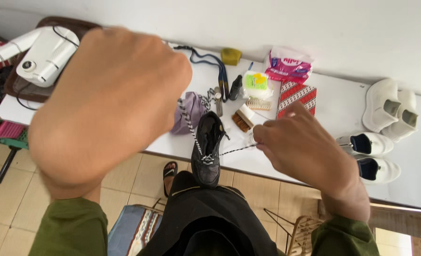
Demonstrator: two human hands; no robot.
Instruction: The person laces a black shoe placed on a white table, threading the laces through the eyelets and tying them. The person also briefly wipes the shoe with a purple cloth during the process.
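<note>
A black shoe (207,149) rests on my lap, its toe toward me and its heel at the edge of the white table (333,114). A black-and-white speckled lace (190,125) runs out of its eyelets in two strands. My left hand (108,102), raised close to the camera and large in view, is closed on the strand that rises up and to the left. My right hand (305,147) pinches the other strand and draws it out to the right, just above the table's front edge.
On the table lie a purple cloth (191,111), a small brush (242,118), a patterned red box (296,97), a pink packet (288,66), a blue strap (217,66), a white hair dryer (44,54) and two pairs of white shoes (385,128). Tiled floor lies below.
</note>
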